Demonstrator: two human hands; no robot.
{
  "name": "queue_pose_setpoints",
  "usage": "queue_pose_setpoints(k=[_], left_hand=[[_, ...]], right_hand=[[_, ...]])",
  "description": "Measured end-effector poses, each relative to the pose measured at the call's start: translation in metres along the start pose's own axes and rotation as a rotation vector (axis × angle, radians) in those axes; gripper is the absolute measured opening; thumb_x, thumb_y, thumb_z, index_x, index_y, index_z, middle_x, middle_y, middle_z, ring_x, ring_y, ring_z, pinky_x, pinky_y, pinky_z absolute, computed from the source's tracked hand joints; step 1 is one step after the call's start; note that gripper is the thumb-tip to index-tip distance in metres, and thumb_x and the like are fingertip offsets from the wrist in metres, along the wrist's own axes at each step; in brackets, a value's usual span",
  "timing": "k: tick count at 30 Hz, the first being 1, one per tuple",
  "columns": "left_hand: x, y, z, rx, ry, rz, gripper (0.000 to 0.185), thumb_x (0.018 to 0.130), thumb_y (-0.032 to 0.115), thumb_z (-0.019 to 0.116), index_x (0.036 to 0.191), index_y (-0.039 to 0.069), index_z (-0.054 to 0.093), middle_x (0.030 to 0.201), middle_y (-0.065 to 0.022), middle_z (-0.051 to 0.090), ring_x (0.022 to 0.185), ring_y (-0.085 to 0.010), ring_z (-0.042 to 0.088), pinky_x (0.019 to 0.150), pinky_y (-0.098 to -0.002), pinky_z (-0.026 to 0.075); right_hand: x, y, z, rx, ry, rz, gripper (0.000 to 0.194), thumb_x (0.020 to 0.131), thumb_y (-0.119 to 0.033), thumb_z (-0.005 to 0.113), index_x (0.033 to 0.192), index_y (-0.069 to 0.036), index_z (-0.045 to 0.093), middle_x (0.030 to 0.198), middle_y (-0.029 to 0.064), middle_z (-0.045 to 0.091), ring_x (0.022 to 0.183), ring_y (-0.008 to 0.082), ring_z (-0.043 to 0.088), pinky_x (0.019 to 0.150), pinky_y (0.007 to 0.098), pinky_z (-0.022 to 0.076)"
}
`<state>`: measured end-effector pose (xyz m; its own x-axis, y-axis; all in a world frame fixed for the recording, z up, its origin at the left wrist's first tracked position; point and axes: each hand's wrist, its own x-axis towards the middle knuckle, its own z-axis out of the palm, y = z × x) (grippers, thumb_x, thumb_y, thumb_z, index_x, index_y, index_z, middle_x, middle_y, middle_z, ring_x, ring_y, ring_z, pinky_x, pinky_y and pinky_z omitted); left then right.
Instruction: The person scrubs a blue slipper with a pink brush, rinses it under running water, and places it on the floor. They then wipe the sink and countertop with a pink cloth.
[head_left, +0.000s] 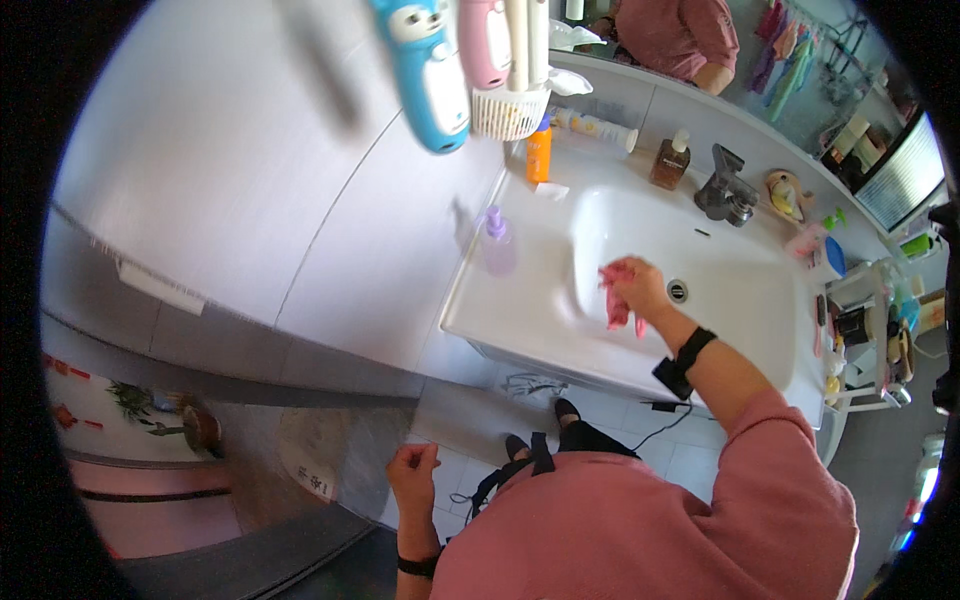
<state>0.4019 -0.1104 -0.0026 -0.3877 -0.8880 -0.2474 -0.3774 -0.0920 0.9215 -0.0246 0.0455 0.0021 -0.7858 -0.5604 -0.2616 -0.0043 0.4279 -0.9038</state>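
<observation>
My right hand (643, 286) is closed around a crumpled pink cloth (618, 306), whose ends hang below the fingers. It is over the near left part of a white washbasin (739, 330), left of the metal drain (677, 291). My left hand (414, 474) is away from the basin, low beside my body over the floor. Its fingers are curled in, and I see nothing in them. A clear pump bottle with a lilac top (498, 244) stands on the counter left of the basin.
Along the back stand an orange bottle (538, 156), a brown pump bottle (670, 161) and a dark faucet (726, 187). A white rack of toiletries (862, 337) is at the right. Blue (435, 90) and pink wall-mounted holders hang at upper left, beside a white perforated cup (510, 112).
</observation>
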Motion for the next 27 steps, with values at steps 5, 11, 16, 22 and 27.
queue_pose_setpoints(k=[5, 11, 16, 22, 27], left_hand=[[-0.007, 0.007, 0.017, 0.033, 0.015, -0.022, 0.015, 0.086, 0.011, 0.071, 0.081, -0.001, 0.065, 0.071, -0.0047, 0.064, 0.066, -0.0111, 0.06, 0.062, -0.0276, 0.051], [-0.012, 0.032, 0.062, 0.101, -0.024, -0.061, 0.013, 0.086, 0.009, 0.071, 0.081, -0.001, 0.065, 0.072, -0.0048, 0.065, 0.067, -0.0113, 0.061, 0.063, -0.0288, 0.052], [-0.017, 0.023, 0.069, 0.131, -0.014, -0.123, 0.013, 0.086, 0.012, 0.071, 0.082, 0.0, 0.066, 0.073, -0.0061, 0.066, 0.067, -0.0135, 0.063, 0.065, -0.0329, 0.054], [-0.012, 0.03, 0.081, 0.114, -0.021, -0.151, 0.011, 0.086, 0.007, 0.071, 0.083, -0.001, 0.066, 0.073, -0.004, 0.065, 0.067, -0.011, 0.062, 0.064, -0.0264, 0.052], [0.017, 0.061, 0.107, 0.253, -0.118, -0.01, 0.011, 0.087, 0.009, 0.071, 0.087, -0.001, 0.068, 0.079, -0.0052, 0.066, 0.071, -0.012, 0.061, 0.065, -0.0278, 0.051]], right_hand=[[0.131, 0.003, -0.055, -0.62, 0.468, -0.407, 0.06, 0.086, -0.034, 0.066, 0.138, -0.011, 0.048, 0.138, 0.0207, 0.05, 0.127, 0.0317, 0.048, 0.107, 0.0522, 0.0343], [0.213, 0.046, -0.029, -0.934, 0.529, -0.018, 0.081, 0.088, -0.033, 0.056, 0.152, -0.002, 0.017, 0.157, 0.0207, 0.017, 0.146, 0.0375, 0.013, 0.117, 0.0513, 0.017], [0.215, 0.003, -0.01, -0.873, 0.462, -0.025, 0.062, 0.092, -0.027, 0.045, 0.146, 0.001, 0.034, 0.156, 0.0199, 0.025, 0.145, 0.0348, 0.023, 0.116, 0.0514, 0.0188], [0.25, -0.007, 0.005, -0.892, 0.295, -0.282, 0.047, 0.085, -0.013, 0.052, 0.131, -0.009, 0.054, 0.144, 0.0095, 0.047, 0.136, 0.0306, 0.039, 0.112, 0.0488, 0.0289], [0.26, 0.016, -0.01, -0.648, 0.188, -0.569, 0.033, 0.078, -0.004, 0.055, 0.107, -0.011, 0.068, 0.117, 0.0112, 0.065, 0.118, 0.0302, 0.055, 0.101, 0.0429, 0.0416]])
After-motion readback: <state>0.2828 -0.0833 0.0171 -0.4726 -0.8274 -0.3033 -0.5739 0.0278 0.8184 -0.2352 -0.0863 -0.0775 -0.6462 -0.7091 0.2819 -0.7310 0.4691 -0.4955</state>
